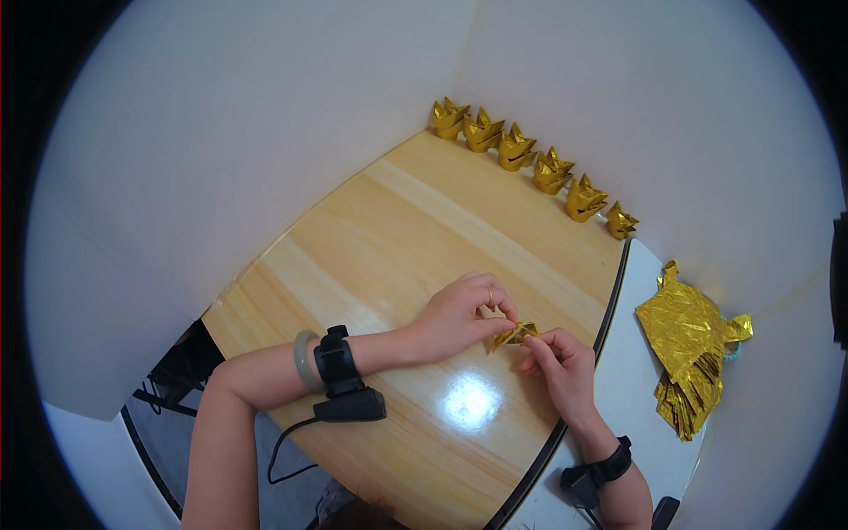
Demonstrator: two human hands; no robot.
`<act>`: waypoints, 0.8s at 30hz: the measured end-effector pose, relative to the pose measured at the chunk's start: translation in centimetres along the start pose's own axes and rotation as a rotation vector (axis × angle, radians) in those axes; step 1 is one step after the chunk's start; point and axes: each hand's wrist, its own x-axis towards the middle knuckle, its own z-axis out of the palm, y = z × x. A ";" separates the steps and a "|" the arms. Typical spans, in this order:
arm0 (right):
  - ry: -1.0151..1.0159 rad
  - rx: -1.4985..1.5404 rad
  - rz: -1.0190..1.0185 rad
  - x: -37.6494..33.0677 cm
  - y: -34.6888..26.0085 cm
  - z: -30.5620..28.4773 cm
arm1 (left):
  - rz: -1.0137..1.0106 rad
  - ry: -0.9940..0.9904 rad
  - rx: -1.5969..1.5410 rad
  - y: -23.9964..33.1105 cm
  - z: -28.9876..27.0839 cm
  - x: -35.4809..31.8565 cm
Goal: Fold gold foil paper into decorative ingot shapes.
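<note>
Gold foil paper, partly folded into a small pointed shape (pixel 516 333), sits pinched between both hands above the middle of the pale wooden table (pixel 389 230). The left hand (pixel 459 316) comes in from the left with its grip closed on the left side of the folded piece, thumb and forefinger pressing it, and a ring shows on one finger. The right hand (pixel 561 367) comes up from the near right, its grip also closed on the piece from the right side, fingertips touching the foil just beside the left hand's fingers. The left wrist carries a pale green bangle (pixel 306 360) and, just beside it, a black strapped device (pixel 340 371) with a cable hanging off the near edge; the right wrist wears a similar black band (pixel 609 464). Along the far right edge of the table, against the white wall, six finished gold folded shapes (pixel 530 163) stand in a row, close to one another. To the right, off the table on a white surface, lies a fanned stack of flat gold sheets (pixel 685 344).
</note>
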 end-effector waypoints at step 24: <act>0.167 -0.298 -0.247 0.0 0.4 0.2 | -0.274 -0.157 -0.203 1.3 -0.3 0.0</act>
